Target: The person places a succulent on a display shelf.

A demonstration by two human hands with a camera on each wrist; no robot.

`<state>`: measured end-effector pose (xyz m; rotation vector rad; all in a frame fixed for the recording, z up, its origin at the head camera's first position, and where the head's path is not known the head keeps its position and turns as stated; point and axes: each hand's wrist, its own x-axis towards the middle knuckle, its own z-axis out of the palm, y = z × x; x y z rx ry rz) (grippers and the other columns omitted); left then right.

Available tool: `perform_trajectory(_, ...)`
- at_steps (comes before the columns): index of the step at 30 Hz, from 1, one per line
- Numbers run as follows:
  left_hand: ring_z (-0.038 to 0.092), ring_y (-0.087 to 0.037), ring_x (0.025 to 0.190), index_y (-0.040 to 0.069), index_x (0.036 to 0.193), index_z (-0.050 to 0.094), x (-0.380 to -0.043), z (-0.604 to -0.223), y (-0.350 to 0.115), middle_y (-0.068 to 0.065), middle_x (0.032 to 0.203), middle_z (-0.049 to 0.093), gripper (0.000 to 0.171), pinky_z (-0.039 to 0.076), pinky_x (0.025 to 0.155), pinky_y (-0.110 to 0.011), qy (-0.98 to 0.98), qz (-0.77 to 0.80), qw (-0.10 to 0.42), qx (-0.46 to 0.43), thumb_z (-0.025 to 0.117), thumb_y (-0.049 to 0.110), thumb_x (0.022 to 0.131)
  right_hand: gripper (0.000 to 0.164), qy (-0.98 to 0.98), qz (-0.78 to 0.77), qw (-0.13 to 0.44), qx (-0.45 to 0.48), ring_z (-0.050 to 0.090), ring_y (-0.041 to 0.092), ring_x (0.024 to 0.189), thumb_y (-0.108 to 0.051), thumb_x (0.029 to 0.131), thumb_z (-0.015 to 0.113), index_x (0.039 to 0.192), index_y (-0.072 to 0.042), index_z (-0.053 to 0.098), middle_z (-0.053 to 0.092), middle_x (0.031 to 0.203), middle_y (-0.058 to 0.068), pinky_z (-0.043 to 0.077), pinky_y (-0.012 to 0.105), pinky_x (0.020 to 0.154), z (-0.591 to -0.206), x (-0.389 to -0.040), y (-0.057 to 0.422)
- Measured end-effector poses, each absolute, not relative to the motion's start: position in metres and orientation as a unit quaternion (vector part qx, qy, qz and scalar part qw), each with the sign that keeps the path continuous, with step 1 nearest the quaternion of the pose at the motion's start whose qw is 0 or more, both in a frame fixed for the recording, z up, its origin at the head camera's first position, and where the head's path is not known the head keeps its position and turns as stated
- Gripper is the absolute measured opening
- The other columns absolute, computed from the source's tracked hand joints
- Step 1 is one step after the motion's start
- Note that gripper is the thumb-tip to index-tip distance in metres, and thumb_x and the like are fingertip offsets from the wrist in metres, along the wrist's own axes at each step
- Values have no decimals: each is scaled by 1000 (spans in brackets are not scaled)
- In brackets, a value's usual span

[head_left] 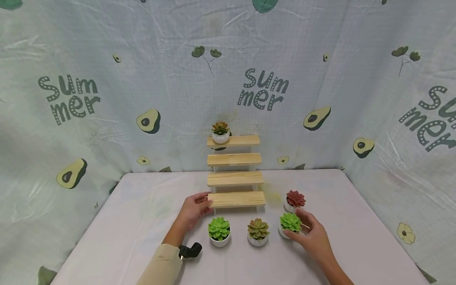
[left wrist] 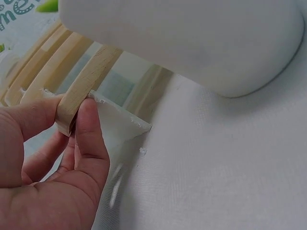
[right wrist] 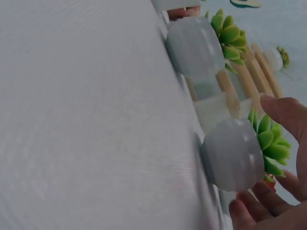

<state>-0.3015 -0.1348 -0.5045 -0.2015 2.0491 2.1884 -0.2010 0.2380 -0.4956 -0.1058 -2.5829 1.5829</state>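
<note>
My left hand pinches the left end of the lowest board on a wooden tiered shelf. In the left wrist view, thumb and fingers press the board's end from both faces. My right hand reaches around a bright green potted succulent right of the shelf. The right wrist view shows the thumb apart from its leaves and the fingers spread beside its white pot, which stands on the table. Just behind it, a red potted succulent is tilted in view.
A green succulent and a brownish-green one, both in white pots, stand before the shelf. Another brownish potted succulent sits at the top board's left end. Printed fabric hangs behind the white table.
</note>
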Motion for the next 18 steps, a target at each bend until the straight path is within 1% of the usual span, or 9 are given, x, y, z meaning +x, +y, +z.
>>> perform_trajectory(2, 68, -15, 90, -3, 138, 60, -302, -505, -135, -15, 115, 66, 42, 63, 79, -29, 682, 725, 69, -68, 68, 2, 97, 89, -846, 531, 31, -36, 52, 32, 138, -32, 79, 90, 152, -8, 44, 49, 155, 16, 52, 39, 108, -498, -201, 238)
perform_trajectory(6, 68, -15, 89, -2, 138, 60, -302, -505, -134, -15, 115, 67, 43, 62, 78, -28, 682, 725, 68, -67, 68, 2, 97, 93, -831, 555, -6, -43, 55, 34, 136, -26, 81, 89, 156, -9, 37, 47, 155, 21, 57, 29, 98, -502, -202, 240)
perform_trajectory(8, 68, -15, 89, -2, 138, 60, -303, -506, -134, -16, 115, 67, 43, 62, 77, -28, 683, 725, 69, -66, 68, 2, 97, 94, -829, 558, -16, -43, 56, 36, 134, -25, 82, 89, 157, -6, 35, 48, 153, 25, 58, 24, 93, -504, -202, 240)
perform_trajectory(10, 68, -15, 89, -2, 138, 60, -303, -506, -135, -15, 114, 67, 43, 62, 77, -28, 681, 725, 70, -66, 68, 2, 96, 93, -829, 556, -21, -47, 57, 37, 134, -24, 82, 88, 156, -3, 35, 49, 151, 28, 58, 25, 93, -505, -203, 241)
perform_trajectory(12, 68, -15, 88, -2, 138, 60, -303, -507, -135, -15, 114, 67, 43, 63, 77, -28, 680, 726, 72, -67, 68, 2, 96, 91, -834, 549, -21, -52, 57, 38, 134, -24, 82, 89, 154, 0, 38, 51, 149, 29, 58, 27, 93, -507, -203, 241)
perform_trajectory(18, 68, -15, 89, -3, 138, 60, -303, -508, -136, -14, 113, 67, 43, 62, 77, -28, 675, 732, 69, -68, 68, 1, 96, 82, -839, 541, -13, -62, 62, 37, 128, -25, 79, 90, 145, 2, 49, 58, 141, 28, 60, 30, 92, -510, -205, 239)
